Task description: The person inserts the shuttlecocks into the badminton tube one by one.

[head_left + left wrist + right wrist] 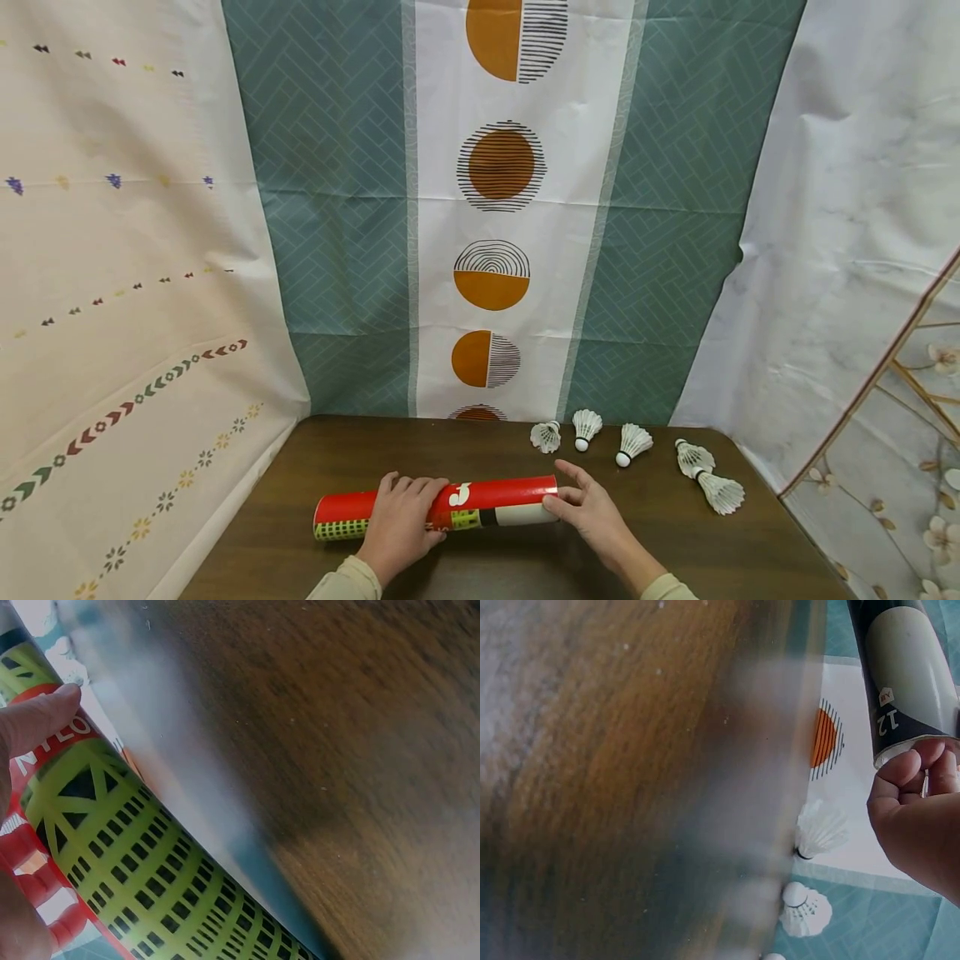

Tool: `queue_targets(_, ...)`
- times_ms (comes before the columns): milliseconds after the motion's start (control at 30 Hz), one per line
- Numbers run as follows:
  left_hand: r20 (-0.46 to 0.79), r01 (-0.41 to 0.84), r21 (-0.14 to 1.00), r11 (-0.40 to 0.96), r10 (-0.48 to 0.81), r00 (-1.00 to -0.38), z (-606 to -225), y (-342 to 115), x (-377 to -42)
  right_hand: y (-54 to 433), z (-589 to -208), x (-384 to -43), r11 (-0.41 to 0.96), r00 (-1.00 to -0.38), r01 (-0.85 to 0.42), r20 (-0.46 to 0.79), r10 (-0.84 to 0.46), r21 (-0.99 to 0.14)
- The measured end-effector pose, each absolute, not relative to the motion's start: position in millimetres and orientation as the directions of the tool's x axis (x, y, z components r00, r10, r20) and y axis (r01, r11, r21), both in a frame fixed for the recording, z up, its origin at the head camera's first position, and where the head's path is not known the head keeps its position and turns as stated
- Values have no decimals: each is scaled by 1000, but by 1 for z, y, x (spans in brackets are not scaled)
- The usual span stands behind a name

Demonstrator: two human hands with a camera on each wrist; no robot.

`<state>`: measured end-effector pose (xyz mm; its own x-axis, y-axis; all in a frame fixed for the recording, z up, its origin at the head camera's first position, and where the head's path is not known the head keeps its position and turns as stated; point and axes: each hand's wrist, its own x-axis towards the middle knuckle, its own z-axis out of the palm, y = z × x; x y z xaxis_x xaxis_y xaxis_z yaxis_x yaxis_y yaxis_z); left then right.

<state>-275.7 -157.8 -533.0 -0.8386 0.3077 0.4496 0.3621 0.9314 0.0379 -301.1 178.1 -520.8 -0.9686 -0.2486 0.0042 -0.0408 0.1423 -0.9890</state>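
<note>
Red cardboard with a green-checked band, the shuttlecock tube [438,507] lies on its side across the near half of the brown table [750,550]. The left hand [402,518] is draped over the tube's middle, fingers curled round it. The right hand [592,510] pinches the tube's right end, fingertips on its rim. Beyond the tube's right end, five white shuttlecocks [633,443] lie scattered near the table's far edge. Behind the tube hangs a teal and white cloth [495,208] with orange circles.
</note>
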Motion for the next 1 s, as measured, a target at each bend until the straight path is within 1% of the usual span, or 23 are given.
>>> queue_targets(167,461,363,37,931,307,-833,-534,-158,-277,178,-520,-301,151,-954,-76,28,-298,-986)
queue_targets(333,467,368,31,929,312,-827,-534,-158,-276,178,-521,-301,107,-925,-91,44,-377,-990)
queue_targets(633,460,366,14,930,319,-828,-534,-159,-276,177,-524,-300,83,-913,-100,58,-403,-992)
queue_targets(833,447,363,23,931,315,-837,-534,-160,-275,187,-521,-300,126,-929,-97,45,-367,-987)
queue_targets(933,445,362,24,932,314,-839,-533,-161,-274,205,-521,-304,176,-945,-101,39,-325,-979)
queue_targets(1000,441,360,22,933,314,-841,-533,-162,-274,224,-523,-308,212,-963,-86,27,-267,-973)
